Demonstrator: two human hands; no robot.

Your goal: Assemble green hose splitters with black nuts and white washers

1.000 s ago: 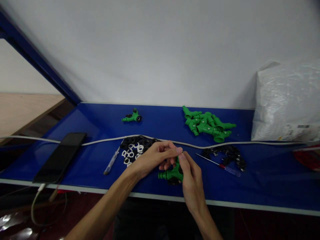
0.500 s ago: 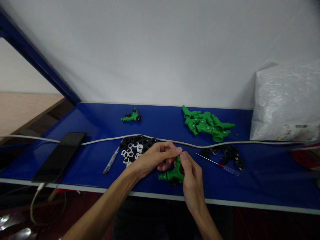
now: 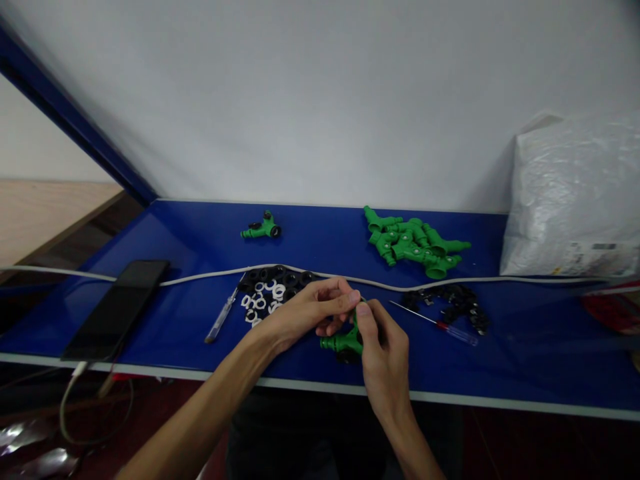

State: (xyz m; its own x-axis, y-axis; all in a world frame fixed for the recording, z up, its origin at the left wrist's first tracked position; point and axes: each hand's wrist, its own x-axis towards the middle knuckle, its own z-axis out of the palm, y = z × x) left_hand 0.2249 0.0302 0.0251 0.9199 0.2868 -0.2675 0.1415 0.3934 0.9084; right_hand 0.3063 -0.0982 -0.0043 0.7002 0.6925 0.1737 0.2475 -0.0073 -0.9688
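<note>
My right hand is closed around a green Y-shaped hose connector with black parts, just above the table's front edge. One branch of it points left, and the other reaches up between my hands. At the tip of that upper branch my left hand pinches, thumb against curled fingers; whatever small part lies in the pinch is hidden. Behind my left hand lie white rings and black rings. A finished-looking green connector with black fittings rests farther back.
Bare green connectors are piled at the back right. Nearer are small black parts and a red-collared screwdriver. Another screwdriver lies left of the rings. A white cable crosses the blue table; a phone and plastic-wrapped package flank it.
The view has shifted slightly. Both hands remain together at the connector's upper tip, the right one turned a little, and less of the connector shows between them.
</note>
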